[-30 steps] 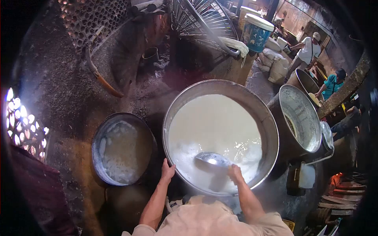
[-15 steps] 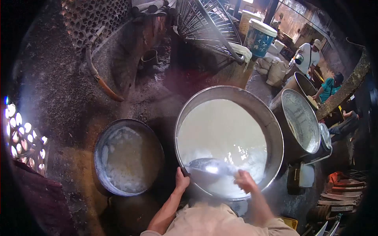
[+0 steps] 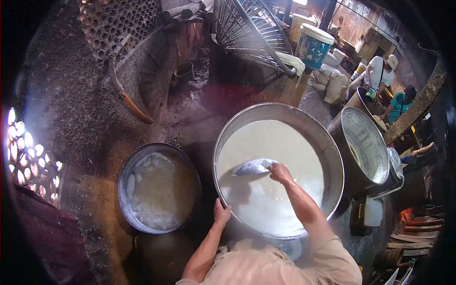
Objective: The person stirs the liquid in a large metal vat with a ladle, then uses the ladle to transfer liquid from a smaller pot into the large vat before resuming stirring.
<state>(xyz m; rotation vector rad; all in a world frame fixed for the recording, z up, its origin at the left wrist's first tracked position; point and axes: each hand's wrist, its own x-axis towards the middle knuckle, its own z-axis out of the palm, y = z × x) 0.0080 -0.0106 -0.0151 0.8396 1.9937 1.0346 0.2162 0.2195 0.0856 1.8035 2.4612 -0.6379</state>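
Note:
A large round metal pot (image 3: 334, 171) in front of me holds milky white liquid (image 3: 270, 137). My left hand (image 3: 221, 213) is closed on the pot's near-left rim, thumb up. Over the middle of the liquid, my right hand (image 3: 280, 172) is wrapped around the handle end of a metal scoop (image 3: 254, 166). The scoop is tilted and points left, whitish on its surface, with its shadow on the liquid below. A smaller pan (image 3: 124, 209) stands left of the pot, containing cloudy liquid with white foam.
Right of the pot stand a tall metal drum (image 3: 365, 142) and another drum behind it. Two people (image 3: 380, 71) are at the far right. A blue bucket (image 3: 313, 46) and a metal fan-like grille (image 3: 251, 33) are at the back. Firewood (image 3: 413, 240) lies lower right.
My right hand has moved the scoop up and away from the pot's near side to above its middle. My left hand stays at the rim. A person at the back has bent toward a drum.

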